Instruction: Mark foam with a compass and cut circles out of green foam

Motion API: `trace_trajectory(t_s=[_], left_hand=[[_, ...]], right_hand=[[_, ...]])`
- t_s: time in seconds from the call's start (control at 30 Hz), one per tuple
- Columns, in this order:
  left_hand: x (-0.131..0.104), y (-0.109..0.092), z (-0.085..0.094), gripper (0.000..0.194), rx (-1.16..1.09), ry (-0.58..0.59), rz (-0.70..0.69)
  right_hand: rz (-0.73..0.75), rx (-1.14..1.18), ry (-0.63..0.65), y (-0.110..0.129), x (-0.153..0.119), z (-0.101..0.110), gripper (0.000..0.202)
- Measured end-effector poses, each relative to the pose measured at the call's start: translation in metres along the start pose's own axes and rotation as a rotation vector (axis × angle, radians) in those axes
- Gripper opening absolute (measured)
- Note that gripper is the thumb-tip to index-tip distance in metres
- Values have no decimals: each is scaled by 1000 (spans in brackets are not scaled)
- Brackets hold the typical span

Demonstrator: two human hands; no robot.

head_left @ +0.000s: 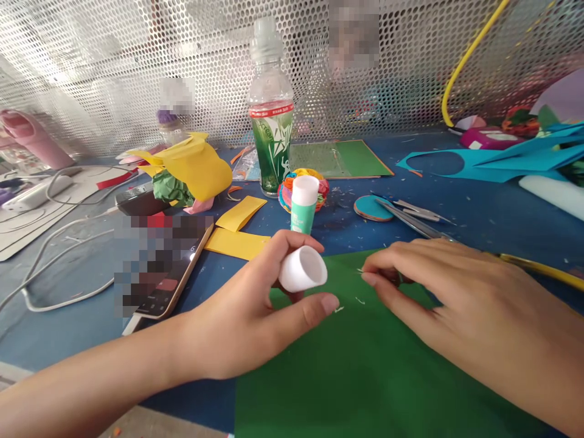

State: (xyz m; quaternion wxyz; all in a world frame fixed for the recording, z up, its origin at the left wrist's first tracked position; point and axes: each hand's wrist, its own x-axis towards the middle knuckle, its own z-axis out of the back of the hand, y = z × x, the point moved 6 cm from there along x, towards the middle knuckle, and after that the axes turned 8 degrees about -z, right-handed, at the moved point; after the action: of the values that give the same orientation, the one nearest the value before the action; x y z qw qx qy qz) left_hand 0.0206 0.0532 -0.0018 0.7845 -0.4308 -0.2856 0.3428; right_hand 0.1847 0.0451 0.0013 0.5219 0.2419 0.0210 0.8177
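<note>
A white cap [303,269] is held in my left hand [255,310], its open end facing right. My right hand [474,304] is over the green sheet [347,377], thumb and index fingertip pinched together near small white bits; anything between them is too small to name. Behind my left hand a white and teal glue stick [303,207] stands upright. A round multicoloured paper piece [322,188] is just behind the glue stick.
A green bottle [272,134] stands behind the glue stick. Yellow strips [239,243] and a phone [182,267] with a cable are at left. Scissors [415,222], a blue disc [371,208] and cut blue paper [502,159] are at right, before a perforated metal panel [401,79].
</note>
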Motion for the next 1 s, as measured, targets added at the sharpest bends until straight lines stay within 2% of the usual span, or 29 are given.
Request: trace_trajectory(t_s=[0.1, 0.2, 0.4, 0.5, 0.73, 0.87, 1.0], left_hand=[[-2, -1, -2, 26, -13, 63, 36], [-1, -2, -4, 26, -25, 83, 13], [4, -1, -7, 32, 5, 67, -20], [6, -2, -8, 32, 48, 84, -35], [7, -2, -15, 35, 97, 180, -23], [9, -3, -19, 30, 87, 231, -55], [9, -5, -20, 28, 81, 249, -55]], right_hand=[[-10, 88, -50, 2, -3, 8, 9], [-31, 208, -56, 5, -6, 14, 10], [-97, 333, 97, 9, -4, 9, 18], [-118, 346, 135, 8, -3, 5, 20], [-276, 372, 32, 5, -5, 0, 28], [-290, 346, 16, 4, -6, 1, 28], [-264, 301, 53, 1, -7, 6, 26]])
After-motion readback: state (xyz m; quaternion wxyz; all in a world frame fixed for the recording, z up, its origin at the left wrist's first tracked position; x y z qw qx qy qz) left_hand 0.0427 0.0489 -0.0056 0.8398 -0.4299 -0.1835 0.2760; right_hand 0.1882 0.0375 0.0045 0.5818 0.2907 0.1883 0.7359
